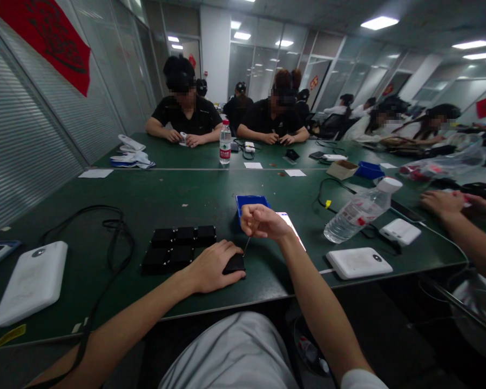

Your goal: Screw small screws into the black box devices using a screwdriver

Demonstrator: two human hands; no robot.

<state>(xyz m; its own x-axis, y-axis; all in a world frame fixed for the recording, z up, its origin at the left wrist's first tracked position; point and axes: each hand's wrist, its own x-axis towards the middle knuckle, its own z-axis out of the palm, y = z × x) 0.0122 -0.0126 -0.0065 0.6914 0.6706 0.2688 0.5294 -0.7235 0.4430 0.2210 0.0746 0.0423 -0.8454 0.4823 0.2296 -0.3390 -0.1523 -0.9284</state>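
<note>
My left hand (211,266) lies over a small black box (235,263) on the green table (105,200), fingers curled round it and holding it down. My right hand (263,222) is closed in a pinch on a thin screwdriver (247,246) whose tip points down at that box. Several more black boxes (178,247) sit in two rows just left of my left hand. A blue tray (251,202) and a lit phone (292,227) lie behind my right hand.
A white power bank (358,262) and a lying water bottle (358,209) are to the right, another white power bank (30,281) and a black cable (113,248) to the left. A neighbour's hands (443,202) rest at the right. Other people sit across the table.
</note>
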